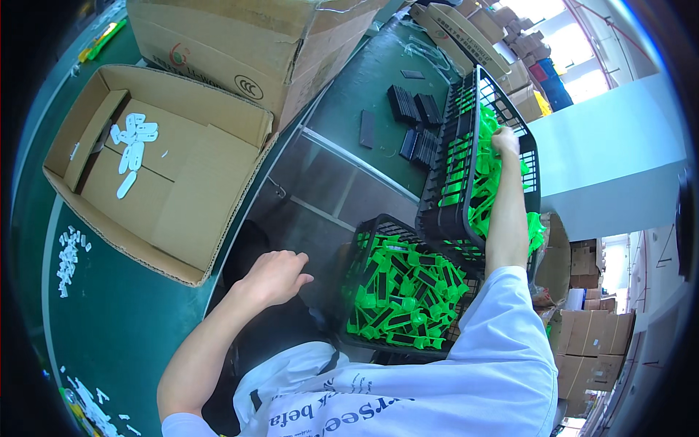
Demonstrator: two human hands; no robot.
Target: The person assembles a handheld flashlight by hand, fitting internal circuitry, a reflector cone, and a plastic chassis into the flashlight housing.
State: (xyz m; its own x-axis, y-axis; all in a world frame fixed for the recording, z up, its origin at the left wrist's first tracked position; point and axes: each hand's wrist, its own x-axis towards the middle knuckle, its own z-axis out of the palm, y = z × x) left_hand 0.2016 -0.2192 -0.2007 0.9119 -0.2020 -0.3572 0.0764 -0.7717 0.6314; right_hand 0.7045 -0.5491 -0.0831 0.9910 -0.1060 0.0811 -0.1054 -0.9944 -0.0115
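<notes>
Crate [443, 224], black, at two o'clock, its side partly masking green pieces [486, 175]; the right hand [504, 140] curls at them, grip hidden, hold unclear. Left hand [277, 278], eight o'clock, well apart, loosely half-open, empty.

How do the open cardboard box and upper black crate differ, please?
The open cardboard box has solid walls; the upper black crate, latticed ones. The box holds several white pieces; the crate, many green parts. The right hand is in the crate, not the box. Both are open-topped.
</notes>
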